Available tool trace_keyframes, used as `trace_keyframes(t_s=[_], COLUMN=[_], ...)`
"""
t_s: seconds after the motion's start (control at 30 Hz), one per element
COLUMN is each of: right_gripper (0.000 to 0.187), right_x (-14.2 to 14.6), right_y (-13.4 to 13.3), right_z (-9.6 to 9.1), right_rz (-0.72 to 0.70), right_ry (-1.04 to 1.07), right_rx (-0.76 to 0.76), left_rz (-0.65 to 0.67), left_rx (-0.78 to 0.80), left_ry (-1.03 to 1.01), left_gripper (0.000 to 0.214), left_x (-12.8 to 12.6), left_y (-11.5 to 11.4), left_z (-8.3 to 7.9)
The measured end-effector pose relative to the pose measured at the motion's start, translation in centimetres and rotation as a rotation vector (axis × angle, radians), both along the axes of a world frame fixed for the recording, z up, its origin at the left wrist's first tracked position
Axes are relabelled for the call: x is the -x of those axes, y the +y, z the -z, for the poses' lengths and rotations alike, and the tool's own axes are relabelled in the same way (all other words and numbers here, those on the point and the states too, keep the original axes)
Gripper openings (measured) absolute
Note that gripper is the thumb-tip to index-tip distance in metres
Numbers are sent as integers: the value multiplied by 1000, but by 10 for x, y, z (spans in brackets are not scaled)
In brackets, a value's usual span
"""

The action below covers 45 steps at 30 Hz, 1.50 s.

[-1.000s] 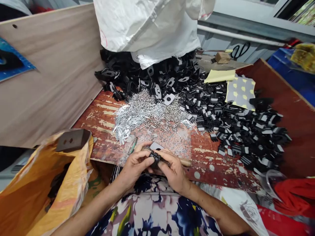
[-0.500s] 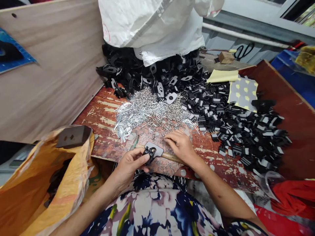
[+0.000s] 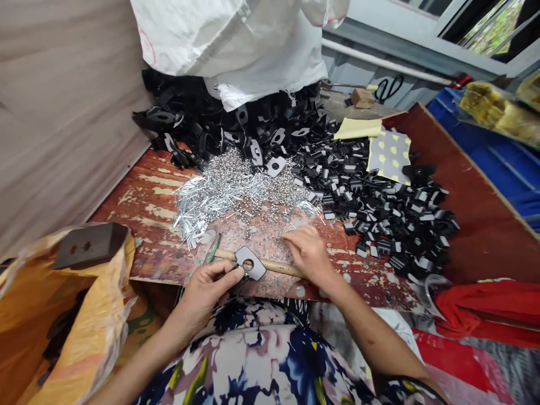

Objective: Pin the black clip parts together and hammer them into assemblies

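Observation:
My left hand (image 3: 206, 289) pinches a flat black plate with a hole (image 3: 250, 264) near the front edge of the worn red board (image 3: 143, 197). A wooden stick (image 3: 274, 267) lies on the board just behind it. My right hand (image 3: 307, 253) rests palm down on the board, fingertips curled at the loose silver pins (image 3: 230, 194) in front of the pile; whether it holds one is hidden. Black plates (image 3: 236, 121) are heaped at the back, small black clips (image 3: 379, 202) to the right.
A white sack (image 3: 236, 45) hangs over the back heap. An orange bag (image 3: 63, 326) with a dark block (image 3: 88, 244) on its rim stands at left. A plywood wall (image 3: 63, 112) is on the left, a yellow-dotted sheet (image 3: 390, 154), scissors (image 3: 388, 87) and red cloth (image 3: 485, 309) to the right.
My hands were together on a black piece; the right hand has left it and reached forward to the pins. The left hand keeps the plate. The view has shifted right.

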State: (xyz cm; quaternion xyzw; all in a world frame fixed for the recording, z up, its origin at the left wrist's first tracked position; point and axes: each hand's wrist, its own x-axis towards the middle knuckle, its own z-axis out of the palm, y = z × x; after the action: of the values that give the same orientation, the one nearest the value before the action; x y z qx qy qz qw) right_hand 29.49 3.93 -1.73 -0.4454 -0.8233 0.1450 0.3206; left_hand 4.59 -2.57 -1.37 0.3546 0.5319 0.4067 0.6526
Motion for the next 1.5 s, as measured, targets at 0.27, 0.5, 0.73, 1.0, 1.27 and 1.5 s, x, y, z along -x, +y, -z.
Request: trace_keyframes(t_s=[0.27,0.5,0.73,1.0,1.27,1.5], right_gripper=[20,10,8,10,22,17], right_x=[-12,15,76,88,87,89], right_y=[38,7,-22,-21,-29,-35], right_z=[-1,-36,-49,-41,-41,-43], right_rz=[-116,-70,-215,-185,-196,-164], right_ry=[-648,212,490,368,59,-2], right_rx=[-209,102,152,42,-270,-236], left_rz=[-31,-210,-205,-246,-274,-340], left_rx=[40,88,55,81,80,15], left_ry=[-110,-405,-414,-446,-546,-483], left_gripper=[35,25,38,42,33,34], left_x=[-1,8,0,0,-2,-11], left_y=[1,5,12,9,8,6], left_z=[-12,-18,-26,-16,-10,-13])
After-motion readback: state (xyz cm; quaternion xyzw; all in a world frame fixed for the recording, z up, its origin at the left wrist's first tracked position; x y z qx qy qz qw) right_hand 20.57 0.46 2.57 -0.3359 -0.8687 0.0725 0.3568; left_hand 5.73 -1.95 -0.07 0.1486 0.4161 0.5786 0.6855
